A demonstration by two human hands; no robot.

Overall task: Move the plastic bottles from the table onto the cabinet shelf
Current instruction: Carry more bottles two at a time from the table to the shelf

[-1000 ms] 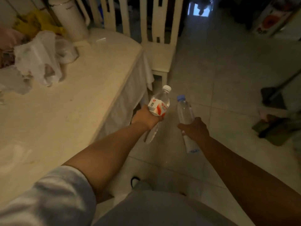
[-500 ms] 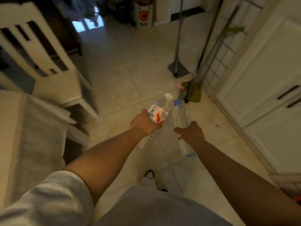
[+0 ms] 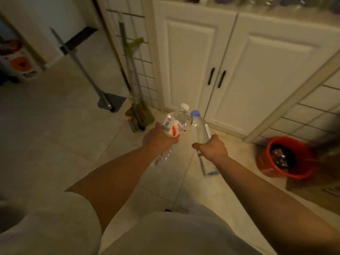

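Note:
My left hand grips a clear plastic bottle with a white cap and a red-and-white label, tilted forward. My right hand grips a second clear bottle with a blue cap, its base pointing down toward the floor. Both bottles are held out in front of me, side by side, above the tiled floor. Ahead stands the white cabinet with two closed doors and dark handles. Its top ledge at the frame's upper edge carries several blurred clear bottles.
A red bucket with dark contents sits on the floor at the right. A dustpan with a long handle and a green mop lean against the tiled wall left of the cabinet. A printed box stands far left.
The view has swung right, away from the table and chair, and now faces the cabinet doors. Both hands still hold their bottles out in front in the same way.

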